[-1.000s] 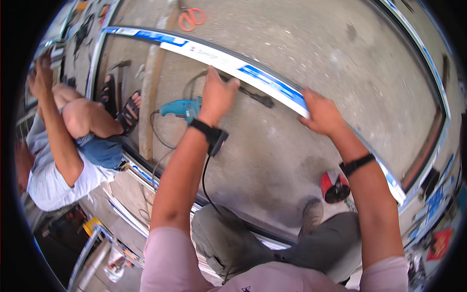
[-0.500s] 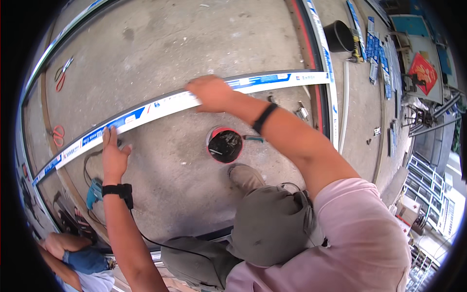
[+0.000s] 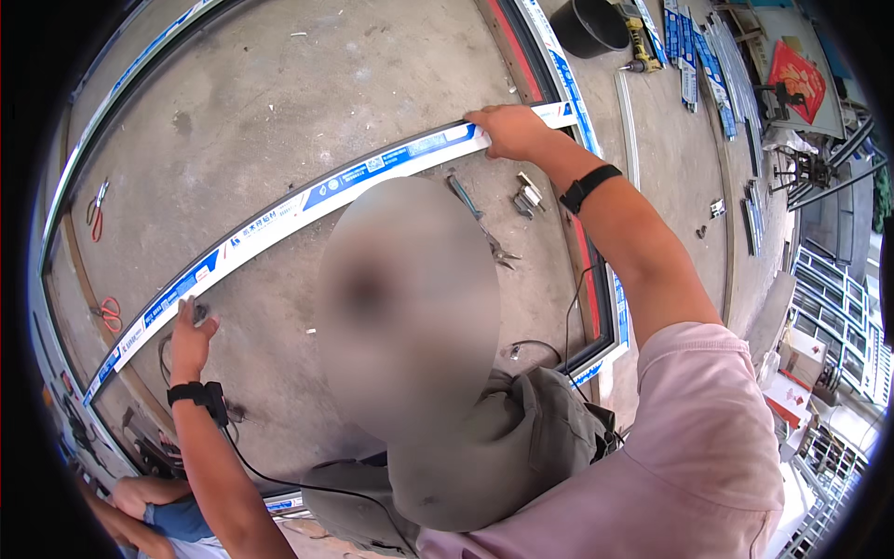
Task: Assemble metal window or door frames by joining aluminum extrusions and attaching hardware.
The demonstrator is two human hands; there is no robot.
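A long frame bar (image 3: 265,228) covered in white and blue film spans the large frame (image 3: 73,168) lying on the floor. My right hand (image 3: 512,132) closes over the bar close to its right end, fingers on its far edge. Toward the left end, my left hand (image 3: 192,343) touches the bar's near edge with its fingertips, thumb held apart. A blurred patch hides the floor just below the bar's middle. Beside that patch lie pliers (image 3: 501,250) and a blue-handled tool (image 3: 461,196), with small metal pieces (image 3: 529,194) near the frame's right side.
Beyond the bar, snips (image 3: 98,212) and red-handled scissors (image 3: 110,315) lie at the left. A black bucket (image 3: 589,28) and a yellow drill (image 3: 641,47) stand outside the frame at upper right, near wrapped profiles (image 3: 687,61). Another person (image 3: 154,503) sits at lower left.
My right hand has moved right along the bar, toward its end. My left hand has shifted slightly left and nearer. The view has swung, and blur now covers where the red-rimmed bucket was.
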